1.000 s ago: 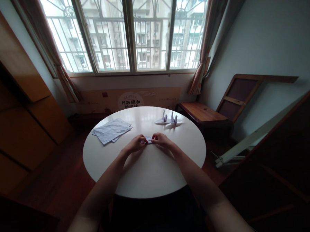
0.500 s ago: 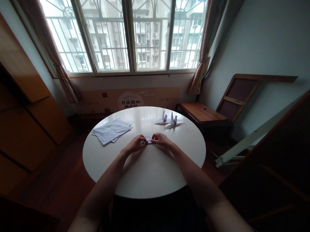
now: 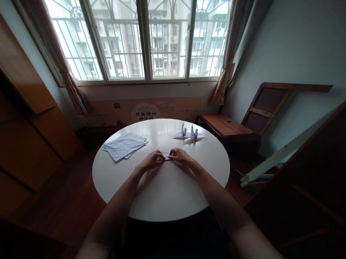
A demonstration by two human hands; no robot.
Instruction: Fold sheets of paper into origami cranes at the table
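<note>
A small piece of folded paper point(image 3: 166, 155) lies on the round white table point(image 3: 170, 195), between my two hands. My left hand point(image 3: 154, 159) is closed, pinching the paper's left side. At the right side, the thumb and fingers of my right hand point(image 3: 178, 155) pinch the same paper. Most of the paper is hidden behind my fingers, so its exact folds cannot be made out. Beyond my right hand stand two origami cranes point(image 3: 194, 133), side by side with their wings spread. A stack of creased paper sheets point(image 3: 125, 146) rests beyond my left hand.
A wooden bench point(image 3: 225, 125) stands past the table at the right, near a leaning wooden frame point(image 3: 266, 105). Behind the table is a printed cardboard panel point(image 3: 108, 111) below a barred window point(image 3: 168, 41). Wooden cabinets point(image 3: 46, 144) line the left side.
</note>
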